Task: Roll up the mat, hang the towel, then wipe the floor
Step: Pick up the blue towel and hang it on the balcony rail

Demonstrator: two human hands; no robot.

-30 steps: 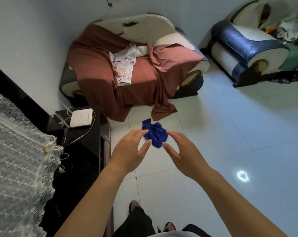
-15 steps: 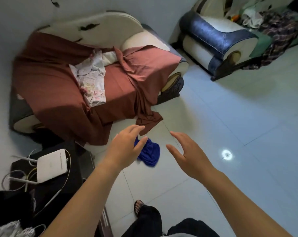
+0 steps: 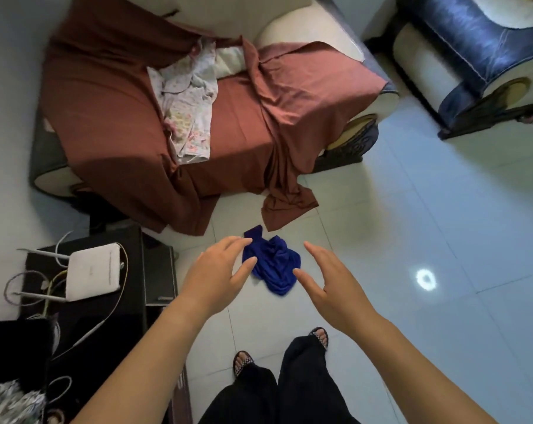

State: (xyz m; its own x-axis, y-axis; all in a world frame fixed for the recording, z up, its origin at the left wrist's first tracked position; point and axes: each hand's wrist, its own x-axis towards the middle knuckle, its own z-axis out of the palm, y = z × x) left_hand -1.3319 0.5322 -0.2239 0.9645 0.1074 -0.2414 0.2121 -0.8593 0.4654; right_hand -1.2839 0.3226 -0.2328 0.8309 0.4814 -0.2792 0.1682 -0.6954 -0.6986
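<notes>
Below, blue cloth (image 3: pixel 272 264) on floor (image 3: pixel 412 224), left hand (image 3: pixel 217 280), right hand (image 3: pixel 332 290) spread.

Bare floor (image 3: pixel 412 228) lies open right of the right hand (image 3: pixel 329 289); a draped sofa (image 3: pixel 173 123) blocks ahead, a black cabinet (image 3: pixel 106 301) left.

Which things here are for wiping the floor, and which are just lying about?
For the job: blue cloth, crumpled on the tiled floor; left hand and right hand, both open, either side of it.

Lying about: white router on the black stand; rust-brown cover over the sofa; pale garment on that cover; blue armchair.
</notes>
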